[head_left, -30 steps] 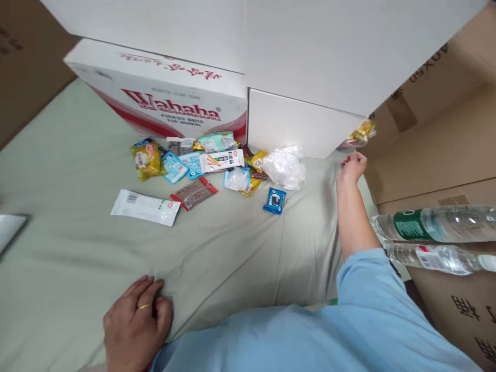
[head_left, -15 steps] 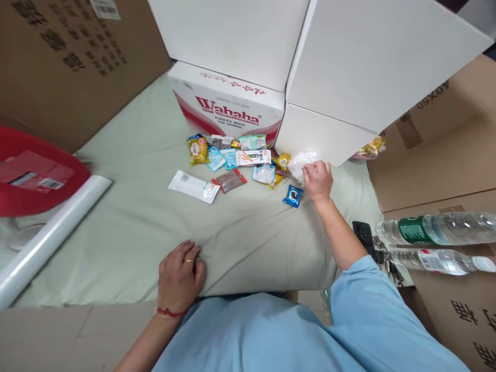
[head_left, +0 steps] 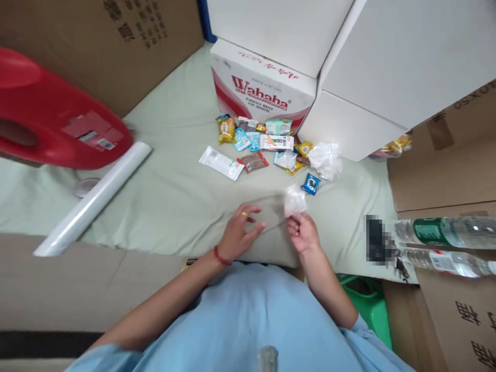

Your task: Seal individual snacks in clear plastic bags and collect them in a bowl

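Observation:
Pinched in my right hand (head_left: 303, 233) is a small clear plastic bag (head_left: 295, 200), held upright just above the cloth. My left hand (head_left: 243, 231) is raised beside it with fingers apart and nothing in them. More crumpled clear plastic bags (head_left: 326, 160) lie farther back on the right. A blue snack packet (head_left: 310, 184) rests near the held bag. Behind are a white packet (head_left: 221, 163), a reddish-brown snack packet (head_left: 254, 162), a white packet with orange sticks pictured (head_left: 276, 142), a yellow packet (head_left: 226, 129) and several other small snacks.
A white Wahaha carton (head_left: 263, 90) and tall white boxes (head_left: 360, 62) stand behind the snacks. At left are a red jug (head_left: 58, 113) and a plastic film roll (head_left: 95, 199). Water bottles (head_left: 453, 231) lie at right, near a green stool-like thing (head_left: 374, 307).
My right hand has drawn back toward my body with one clear bag, away from the other bags. My left hand has lifted off the cloth and spread its fingers. The view has shifted.

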Action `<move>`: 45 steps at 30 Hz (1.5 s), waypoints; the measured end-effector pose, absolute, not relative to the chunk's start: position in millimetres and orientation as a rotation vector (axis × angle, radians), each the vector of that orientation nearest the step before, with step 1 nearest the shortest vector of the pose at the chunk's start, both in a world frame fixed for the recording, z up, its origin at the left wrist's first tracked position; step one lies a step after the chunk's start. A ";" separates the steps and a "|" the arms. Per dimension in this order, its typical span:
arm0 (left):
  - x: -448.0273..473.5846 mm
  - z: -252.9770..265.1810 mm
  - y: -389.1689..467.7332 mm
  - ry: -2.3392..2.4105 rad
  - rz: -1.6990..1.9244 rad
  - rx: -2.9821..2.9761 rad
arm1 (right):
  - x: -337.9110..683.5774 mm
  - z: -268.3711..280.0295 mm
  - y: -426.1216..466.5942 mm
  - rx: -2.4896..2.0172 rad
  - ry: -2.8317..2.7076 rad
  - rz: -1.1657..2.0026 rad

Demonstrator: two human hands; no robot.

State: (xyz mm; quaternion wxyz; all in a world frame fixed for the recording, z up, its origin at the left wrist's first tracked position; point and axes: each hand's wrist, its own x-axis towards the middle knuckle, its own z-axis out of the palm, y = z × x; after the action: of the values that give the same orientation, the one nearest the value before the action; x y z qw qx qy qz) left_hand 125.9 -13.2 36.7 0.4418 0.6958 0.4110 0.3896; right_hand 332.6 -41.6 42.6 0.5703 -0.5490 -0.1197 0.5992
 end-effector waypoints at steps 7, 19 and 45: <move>158.8 21.4 -8.7 1.084 0.916 1.391 | 309.2 37.4 -69.2 -1.340 -0.382 1.448; 144.9 21.5 -14.5 1.121 0.900 1.042 | 327.6 40.7 -59.7 -1.531 -0.984 1.012; 95.1 20.1 -8.7 0.959 0.845 0.770 | 286.3 55.0 -42.0 -1.382 -0.789 1.361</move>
State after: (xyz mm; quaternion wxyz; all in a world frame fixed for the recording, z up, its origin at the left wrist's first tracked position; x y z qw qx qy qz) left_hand 95.1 -8.7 20.1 0.7344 0.3502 0.4362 0.3843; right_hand 286.3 -42.0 55.0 0.5002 -0.5716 -0.3263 0.5627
